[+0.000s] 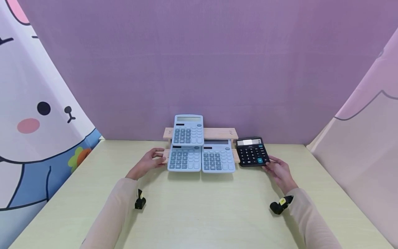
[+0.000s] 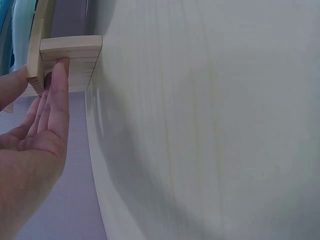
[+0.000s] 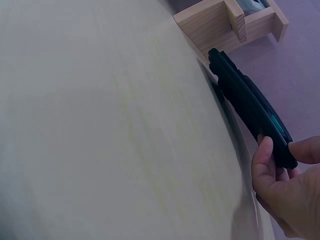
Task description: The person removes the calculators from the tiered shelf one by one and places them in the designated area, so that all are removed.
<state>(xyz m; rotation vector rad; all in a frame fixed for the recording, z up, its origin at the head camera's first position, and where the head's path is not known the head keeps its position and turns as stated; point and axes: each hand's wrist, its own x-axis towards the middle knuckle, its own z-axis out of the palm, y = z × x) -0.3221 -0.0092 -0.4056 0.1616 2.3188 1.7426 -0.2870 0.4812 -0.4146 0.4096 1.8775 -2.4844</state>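
Observation:
A two-tier wooden rack (image 1: pixel 220 133) stands at the back of the table, bearing light blue calculators. One blue calculator (image 1: pixel 188 129) leans on the upper tier; two more, a left one (image 1: pixel 184 162) and a right one (image 1: pixel 218 158), sit on the lower tier. My left hand (image 1: pixel 150 162) grips the left end of the lower tier, thumb on one side of the board (image 2: pixel 36 55) and fingers on the other. To the right of the rack, my right hand (image 1: pixel 281 173) pinches a black calculator (image 1: pixel 252 152) by its lower right corner, thumb on the key side, fingers behind.
The pale wood-grain table (image 1: pixel 199 211) runs back to a purple cloth wall (image 1: pixel 217 69). A cartoon-print curtain (image 1: pixel 37 86) hangs at the left, a pink and white one (image 1: pixel 367 138) at the right. Both wrists wear small black cameras.

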